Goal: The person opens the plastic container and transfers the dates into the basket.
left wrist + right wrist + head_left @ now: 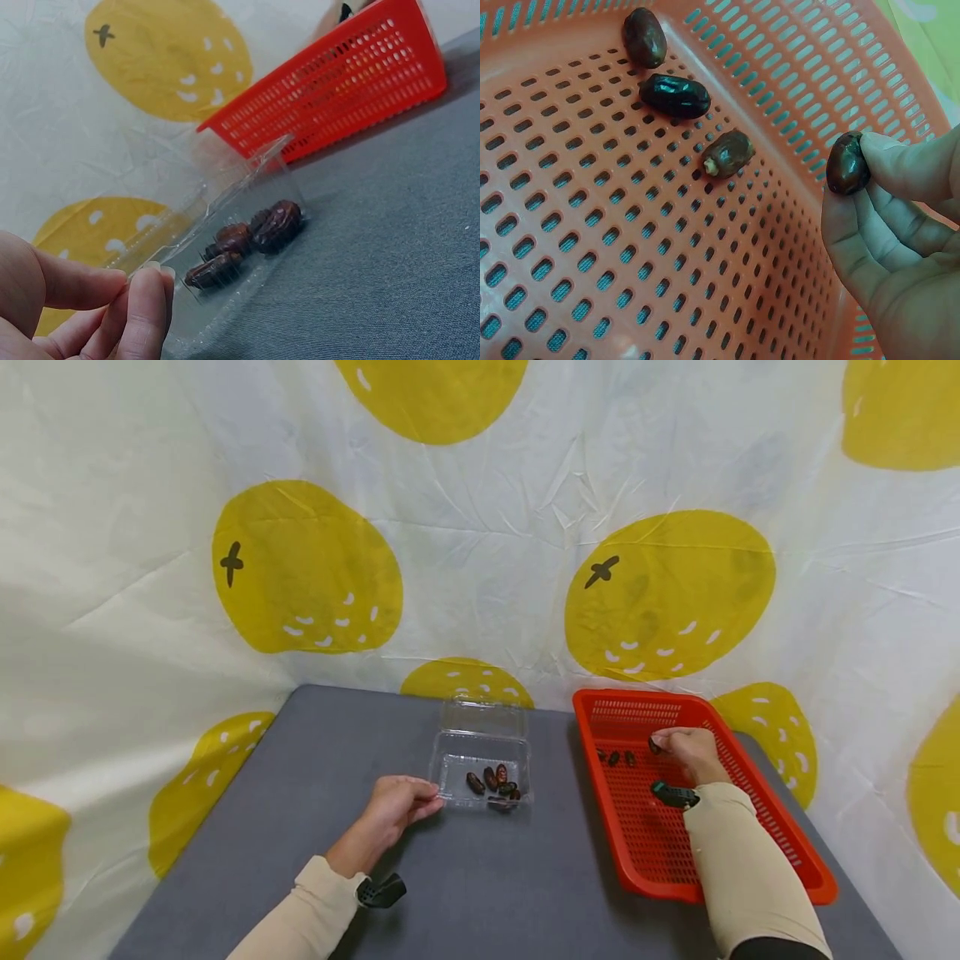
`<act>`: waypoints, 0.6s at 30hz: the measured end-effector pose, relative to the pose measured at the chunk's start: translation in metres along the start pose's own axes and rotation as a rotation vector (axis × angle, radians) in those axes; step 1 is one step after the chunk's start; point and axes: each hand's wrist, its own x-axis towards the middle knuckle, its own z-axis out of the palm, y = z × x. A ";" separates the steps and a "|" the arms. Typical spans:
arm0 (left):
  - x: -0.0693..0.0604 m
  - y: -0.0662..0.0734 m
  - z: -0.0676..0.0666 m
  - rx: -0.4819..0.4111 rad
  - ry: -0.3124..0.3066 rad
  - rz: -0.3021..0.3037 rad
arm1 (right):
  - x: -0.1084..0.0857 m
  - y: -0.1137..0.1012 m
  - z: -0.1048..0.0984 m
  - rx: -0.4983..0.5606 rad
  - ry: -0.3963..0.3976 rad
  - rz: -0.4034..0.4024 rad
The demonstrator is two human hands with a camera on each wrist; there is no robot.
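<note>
Between thumb and fingertips my right hand (692,753) pinches a dark brown date (848,163), held over the red plastic basket (624,847). Three more dates lie on the basket's slotted floor, among them a glossy date (675,96) in the right wrist view. My left hand (395,810) pinches the near left rim of a clear plastic clamshell box (456,768), thumb against fingers. Several dates (277,225) lie inside that box, mostly toward its right side. Its clear lid (483,718) stands raised at the back.
Both containers stand on a grey table (525,893), the basket to the right of the box. A white curtain (480,568) printed with yellow fruit hangs behind and beside the table. Dark wrist cameras (381,891) are strapped to both sleeves.
</note>
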 end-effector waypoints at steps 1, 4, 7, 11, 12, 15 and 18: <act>0.000 0.000 0.000 0.002 -0.001 0.003 | 0.000 0.001 0.001 0.003 0.000 0.001; 0.000 0.000 -0.001 0.008 -0.002 -0.004 | -0.001 0.004 0.001 0.028 -0.010 -0.011; 0.000 -0.002 -0.002 0.013 0.004 -0.009 | -0.002 0.007 0.002 0.045 -0.025 -0.002; -0.001 -0.001 -0.001 0.012 0.002 -0.004 | -0.002 0.008 0.003 0.049 -0.037 0.003; -0.001 -0.001 -0.001 0.011 0.002 -0.003 | -0.001 0.009 0.003 0.047 -0.040 0.001; -0.002 0.001 -0.001 0.009 -0.003 0.004 | 0.001 0.010 0.003 0.042 -0.039 -0.005; -0.001 0.001 0.000 0.010 -0.003 0.008 | 0.004 0.012 0.003 0.019 -0.038 -0.009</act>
